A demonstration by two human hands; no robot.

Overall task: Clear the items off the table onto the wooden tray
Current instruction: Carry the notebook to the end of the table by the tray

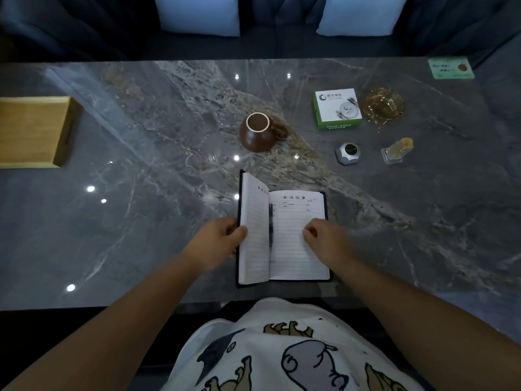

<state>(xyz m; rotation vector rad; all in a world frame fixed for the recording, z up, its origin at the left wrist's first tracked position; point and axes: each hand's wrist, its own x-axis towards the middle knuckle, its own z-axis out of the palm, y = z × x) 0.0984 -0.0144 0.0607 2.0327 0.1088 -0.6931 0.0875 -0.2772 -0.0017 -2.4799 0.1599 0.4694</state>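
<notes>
My left hand (pixel 225 235) curls its fingers round the raised left cover of the open notebook (pixel 282 238), which lies on the worktop (pixel 141 193) just in front of me; my right hand (pixel 318 235), loosely curled, rests on the right page, gripping nothing that I can see. I judge the book light but floppy while open, so I'd close it and grip the spine; the wooden tray (pixel 31 131) sits well apart, far left
</notes>
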